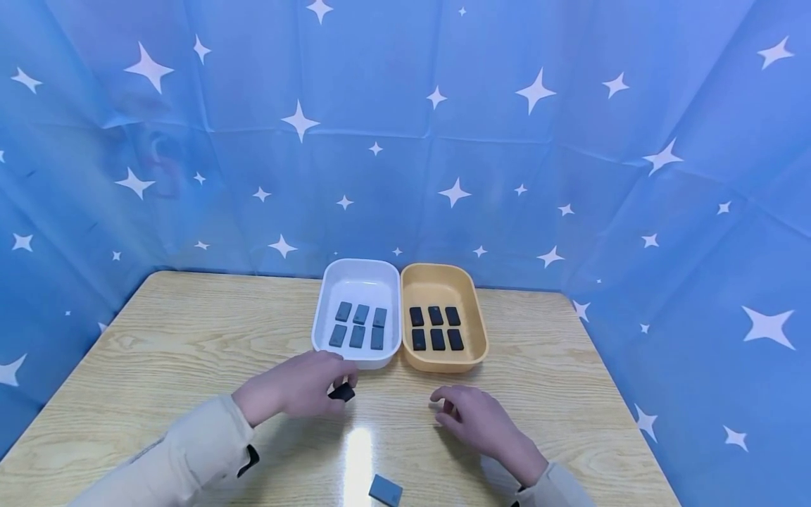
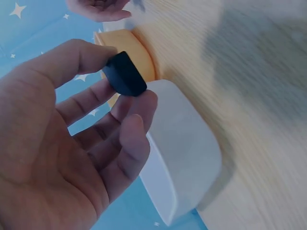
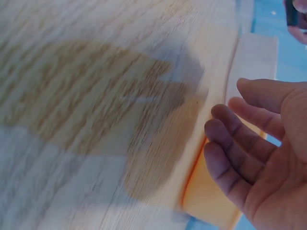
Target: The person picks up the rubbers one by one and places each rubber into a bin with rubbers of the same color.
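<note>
My left hand (image 1: pixel 309 386) pinches a small black rectangular block (image 1: pixel 343 392) between thumb and fingers, in front of the white bin (image 1: pixel 322 331). In the left wrist view the black block (image 2: pixel 124 74) sits at the fingertips, above the palm. My right hand (image 1: pixel 476 420) hovers over the table in front of the orange bin (image 1: pixel 481 348), its fingers loosely curled and holding nothing. A grey-blue block (image 1: pixel 385 490) lies on the table at the near edge of the head view, between the two forearms.
Several grey-blue blocks (image 1: pixel 357 336) lie in two rows inside the white bin. The orange bin, right beside it, holds several black blocks (image 1: pixel 437 339) in two rows. Behind the wooden table (image 1: pixel 209 331) hangs a blue star-patterned curtain (image 1: pixel 380 176).
</note>
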{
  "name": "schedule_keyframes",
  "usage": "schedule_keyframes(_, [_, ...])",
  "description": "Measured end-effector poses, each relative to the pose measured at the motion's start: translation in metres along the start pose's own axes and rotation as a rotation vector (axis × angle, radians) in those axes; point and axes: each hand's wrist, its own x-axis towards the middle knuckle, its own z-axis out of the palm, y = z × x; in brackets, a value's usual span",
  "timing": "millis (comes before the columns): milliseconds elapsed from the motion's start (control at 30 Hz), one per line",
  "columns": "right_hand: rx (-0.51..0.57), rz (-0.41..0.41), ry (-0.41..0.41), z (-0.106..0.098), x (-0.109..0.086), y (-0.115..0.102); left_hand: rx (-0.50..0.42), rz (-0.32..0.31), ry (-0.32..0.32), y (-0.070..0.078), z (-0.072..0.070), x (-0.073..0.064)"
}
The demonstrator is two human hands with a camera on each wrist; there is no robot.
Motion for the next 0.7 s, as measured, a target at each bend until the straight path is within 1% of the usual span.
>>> schedule_keyframes(67, [-0.002,-0.001,0.004,0.0,0.0,0.001,0.009,0.012,0.011,0.004,-0.002,0.005])
schedule_keyframes(200, [-0.008,-0.007,0.01,0.001,-0.001,0.003,0.042,0.012,0.026,0.011,-0.004,0.016])
schedule_keyframes(300, [-0.009,-0.01,0.011,0.001,-0.001,0.004,0.056,-0.006,0.034,0.015,-0.006,0.025])
schedule_keyframes(433, [-0.002,-0.006,0.003,0.0,-0.002,0.005,0.049,-0.025,0.056,0.019,-0.009,0.037])
schedule_keyframes(567, [0.006,0.006,-0.007,0.001,-0.002,0.006,0.048,-0.037,0.081,0.023,-0.01,0.049])
schedule_keyframes(700, [0.008,0.013,-0.007,0.001,-0.002,0.007,0.037,-0.063,0.112,0.025,-0.01,0.061])
